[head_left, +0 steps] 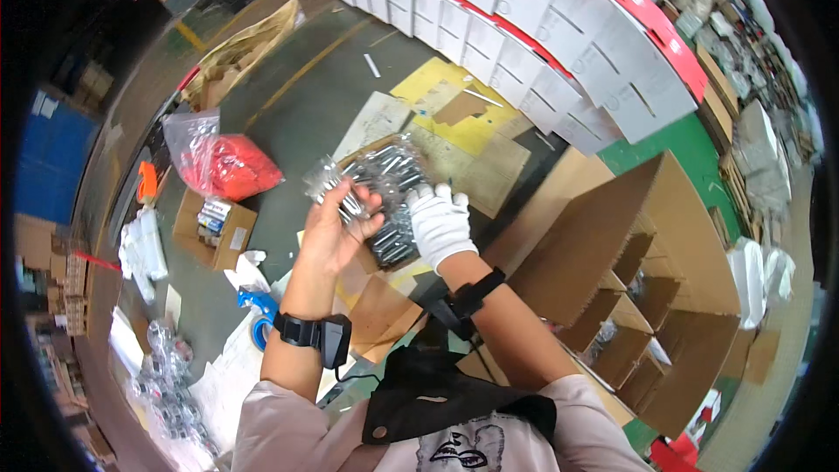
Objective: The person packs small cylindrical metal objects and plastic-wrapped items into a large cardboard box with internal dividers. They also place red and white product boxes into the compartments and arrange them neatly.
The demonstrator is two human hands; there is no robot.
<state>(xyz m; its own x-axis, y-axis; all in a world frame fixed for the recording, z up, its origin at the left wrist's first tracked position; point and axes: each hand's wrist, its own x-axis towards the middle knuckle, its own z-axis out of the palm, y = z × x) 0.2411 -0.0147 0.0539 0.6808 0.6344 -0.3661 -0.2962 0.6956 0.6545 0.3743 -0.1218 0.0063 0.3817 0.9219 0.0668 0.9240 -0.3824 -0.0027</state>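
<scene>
My left hand (330, 232), bare, is closed round a small clear plastic bag of shiny metal parts (325, 178), which sticks up past the fingers. Just beyond lies an open cardboard box filled with similar bags of metal parts (398, 162). My right hand (440, 225) wears a white glove and rests at the right side of that box, against the bags. Its fingers are curled, and whatever they may grip is hidden beneath them. Both wrists carry black straps, the left one with a small device.
A divided carton (629, 297) stands open at the right. White boxes (489, 26) are stacked along the far side. Left are a bag of red items (232, 166), a small carton (214, 229), blue tape (261, 330) and a pile of clear bagged parts (170, 385).
</scene>
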